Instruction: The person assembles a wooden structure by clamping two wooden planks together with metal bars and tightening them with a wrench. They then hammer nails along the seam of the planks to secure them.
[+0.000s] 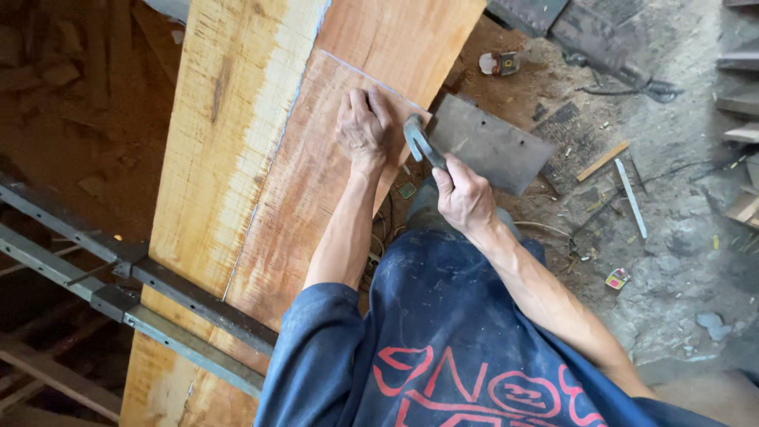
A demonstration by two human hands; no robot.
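Wrapping its closed grip around a hammer [419, 141], the right hand [462, 198] works beside the left hand [361, 126], pressed flat on the plank [269, 158].

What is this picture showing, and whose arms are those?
The camera sits on a person's head and looks down, so those are the person's own arms. The left hand presses flat on a big wooden plank. The right hand holds a curved metal tool by its handle, its head near the plank's edge. A metal rail runs across the plank. Below lie a grey flat board, sawdust and small scraps on the dirty floor.
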